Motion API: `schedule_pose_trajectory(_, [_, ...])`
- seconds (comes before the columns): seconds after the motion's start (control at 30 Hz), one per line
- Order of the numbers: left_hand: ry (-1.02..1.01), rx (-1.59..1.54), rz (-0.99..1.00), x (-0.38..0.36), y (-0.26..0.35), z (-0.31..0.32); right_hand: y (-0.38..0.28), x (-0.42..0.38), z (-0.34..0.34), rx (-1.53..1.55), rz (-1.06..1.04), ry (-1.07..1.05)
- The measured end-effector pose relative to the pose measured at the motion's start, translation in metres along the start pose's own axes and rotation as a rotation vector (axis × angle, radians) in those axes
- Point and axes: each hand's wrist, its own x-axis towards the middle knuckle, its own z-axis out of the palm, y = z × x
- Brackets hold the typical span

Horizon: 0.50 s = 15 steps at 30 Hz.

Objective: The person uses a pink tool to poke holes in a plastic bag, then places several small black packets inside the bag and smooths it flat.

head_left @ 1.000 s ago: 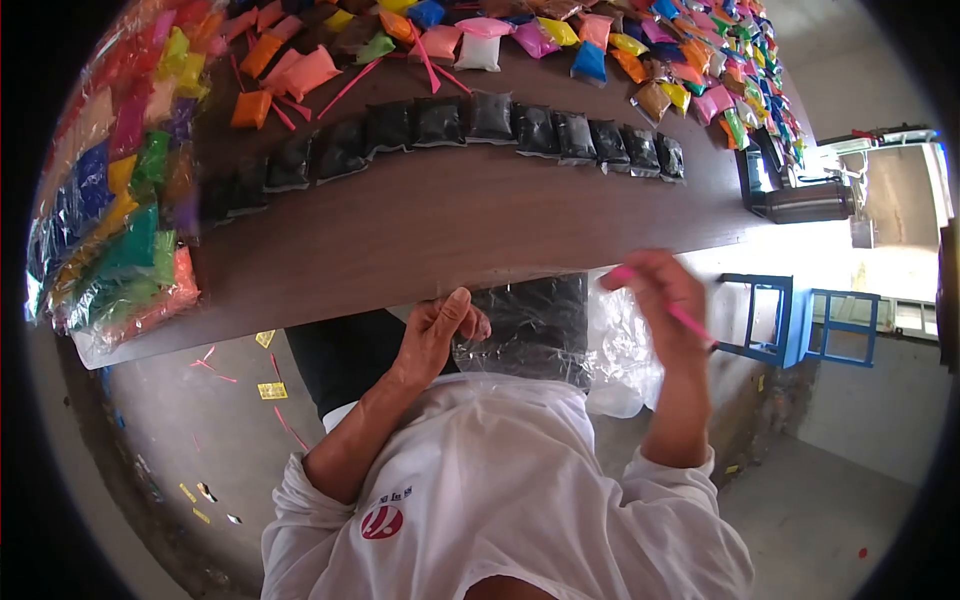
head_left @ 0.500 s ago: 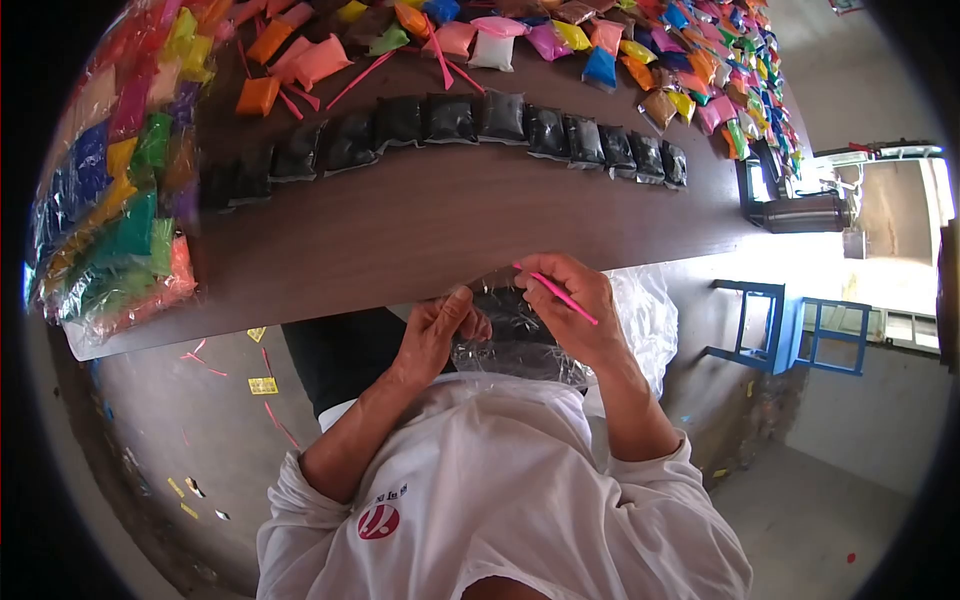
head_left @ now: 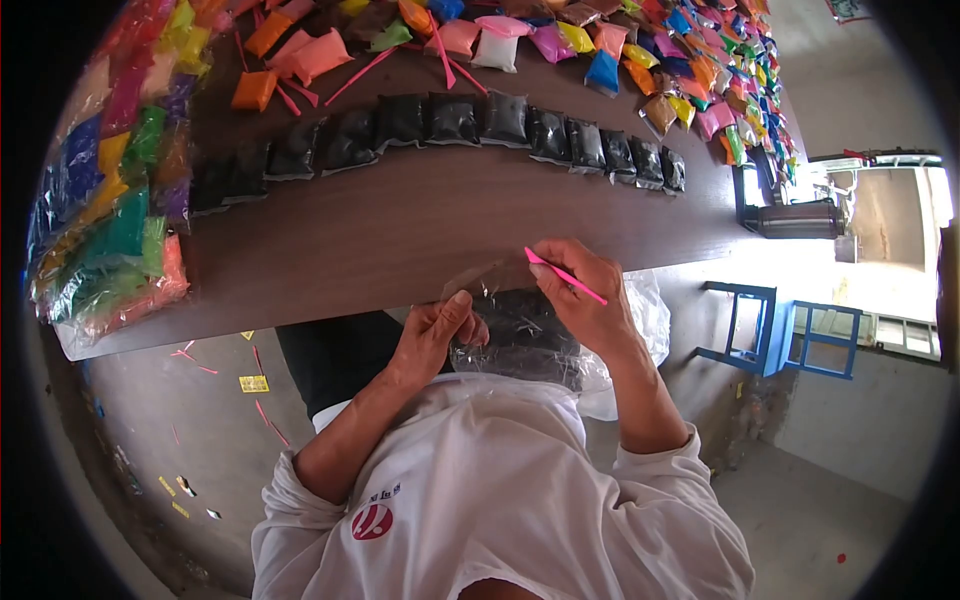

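My left hand [head_left: 436,332] is closed at the table's near edge, thumb pressed on the fingers. From this pinch a small clear plastic bag [head_left: 474,276] sticks up toward the table, thin and hard to see. My right hand [head_left: 590,298] is closed around a slim pink plastic tool [head_left: 572,278], whose wider end points left toward the small bag. A larger clear plastic bag [head_left: 520,335] lies over my lap below both hands; its contents are hard to make out. Beyond my hands, several black filled packets [head_left: 452,120] form a curved row on the brown table [head_left: 400,230].
Clear bags of coloured packets [head_left: 130,225] are heaped at the table's left end. Many loose coloured packets [head_left: 690,60] cover the far side, with pink tools [head_left: 440,50] among them. A metal flask [head_left: 795,220] lies at right. A blue stool [head_left: 780,330] stands beyond the right edge.
My right hand has shifted slightly right and up with the pink tool, away from my left hand. The small clear bag shows more plainly above my left fingers.
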Motion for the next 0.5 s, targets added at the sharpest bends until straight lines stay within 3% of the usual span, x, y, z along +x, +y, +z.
schedule_pose_trajectory(0.27, [-0.012, 0.007, 0.004, 0.0, 0.002, 0.0, -0.008, -0.005, 0.005, -0.05, -0.15, -0.077])
schedule_pose_trajectory(0.5, [-0.016, -0.028, -0.005, 0.001, -0.003, -0.003, -0.016, -0.002, 0.01, -0.109, -0.03, -0.054])
